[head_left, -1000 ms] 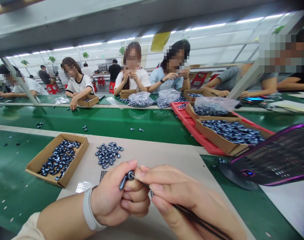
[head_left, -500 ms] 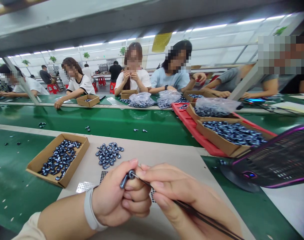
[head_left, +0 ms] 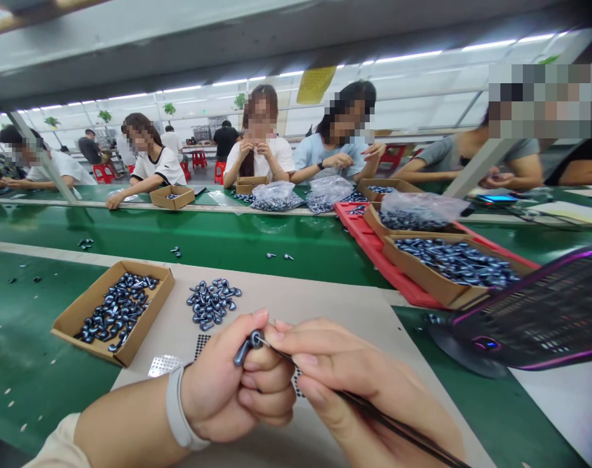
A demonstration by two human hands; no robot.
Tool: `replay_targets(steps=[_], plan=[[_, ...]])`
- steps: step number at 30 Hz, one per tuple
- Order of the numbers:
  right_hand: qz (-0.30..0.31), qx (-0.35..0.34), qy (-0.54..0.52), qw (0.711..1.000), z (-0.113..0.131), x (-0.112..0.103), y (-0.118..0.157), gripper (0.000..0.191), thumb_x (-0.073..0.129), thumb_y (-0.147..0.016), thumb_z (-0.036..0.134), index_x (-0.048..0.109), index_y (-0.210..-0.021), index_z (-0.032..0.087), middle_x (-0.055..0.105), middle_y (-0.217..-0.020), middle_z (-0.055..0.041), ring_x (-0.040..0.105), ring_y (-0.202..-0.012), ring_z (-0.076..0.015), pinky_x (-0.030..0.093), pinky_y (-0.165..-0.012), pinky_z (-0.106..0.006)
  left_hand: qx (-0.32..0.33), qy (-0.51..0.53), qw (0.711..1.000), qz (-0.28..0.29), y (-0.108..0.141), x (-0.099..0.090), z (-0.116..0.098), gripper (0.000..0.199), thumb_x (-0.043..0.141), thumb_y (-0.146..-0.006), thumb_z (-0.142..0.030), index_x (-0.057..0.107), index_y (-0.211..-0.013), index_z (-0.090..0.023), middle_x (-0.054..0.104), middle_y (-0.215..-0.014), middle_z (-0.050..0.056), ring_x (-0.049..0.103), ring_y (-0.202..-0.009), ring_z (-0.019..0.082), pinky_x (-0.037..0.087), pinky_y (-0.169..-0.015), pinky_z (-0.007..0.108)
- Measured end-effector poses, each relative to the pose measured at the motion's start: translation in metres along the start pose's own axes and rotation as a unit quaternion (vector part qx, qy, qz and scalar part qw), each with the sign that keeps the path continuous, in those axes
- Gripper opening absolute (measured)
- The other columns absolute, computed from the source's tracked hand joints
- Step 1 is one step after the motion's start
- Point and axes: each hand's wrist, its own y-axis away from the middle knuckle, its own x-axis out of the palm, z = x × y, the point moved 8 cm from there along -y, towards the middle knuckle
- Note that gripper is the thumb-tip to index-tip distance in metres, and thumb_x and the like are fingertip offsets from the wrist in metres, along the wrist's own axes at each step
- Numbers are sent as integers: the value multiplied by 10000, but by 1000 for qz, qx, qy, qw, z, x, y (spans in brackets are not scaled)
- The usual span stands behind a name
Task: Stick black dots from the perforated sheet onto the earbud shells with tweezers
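Between the thumb and curled fingers of my left hand (head_left: 247, 383) is a dark blue, glossy earbud-shaped piece (head_left: 244, 350), its stem pointing down and left. My right hand (head_left: 368, 383) pinches thin dark tweezers (head_left: 373, 413), whose pale tip touches the round end of the piece. Both hands meet above a grey mat (head_left: 325, 299). Just beyond my left hand lies a loose pile of similar pieces (head_left: 212, 302). To the left, an open cardboard box (head_left: 164, 286) holds many more. Partly hidden by my hands are sheets with black dots (head_left: 201, 343).
A black fan-like device (head_left: 529, 318) stands at the right. Behind it, a red tray (head_left: 398, 279) carries cardboard boxes of pieces. A green belt (head_left: 218, 237) crosses ahead with a few pieces on it. Several people sit beyond. A silvery perforated sheet (head_left: 164, 365) lies by my left wrist.
The pieces on the green belt have shifted slightly right. Across the belt, a person in light blue has brought their hands closer together. My hands hold nearly the same pose.
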Motion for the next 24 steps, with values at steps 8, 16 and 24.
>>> replay_targets(steps=[8, 16, 24], plan=[[24, 1, 6, 1000, 2, 2, -1, 333, 652, -831, 43, 631, -1087, 253, 763, -1070, -19, 720, -1030, -169, 588, -941, -297, -8, 15, 1000, 10, 1, 1, 1, 651, 640, -859, -508, 221, -480, -185, 203, -410, -95, 98, -331, 44, 72, -413, 218], [68, -4, 17, 998, 7, 5, -9, 312, 644, -832, 54, 639, -1066, 261, 774, -1043, -15, 723, -1019, -164, 587, -937, -268, -10, 23, 1000, 19, 0, 2, 2, 654, 637, -866, -502, 221, -473, -186, 199, -400, -95, 95, -326, 40, 64, -410, 223], [74, 22, 27, 997, 6, 8, -12, 192, 592, -889, 126, 649, -980, 286, 783, -967, -23, 753, -919, -157, 611, -855, -219, -11, 33, 999, 20, 0, 0, 5, 660, 645, -858, -506, 218, -475, -180, 212, -400, -94, 105, -322, 32, 78, -403, 206]])
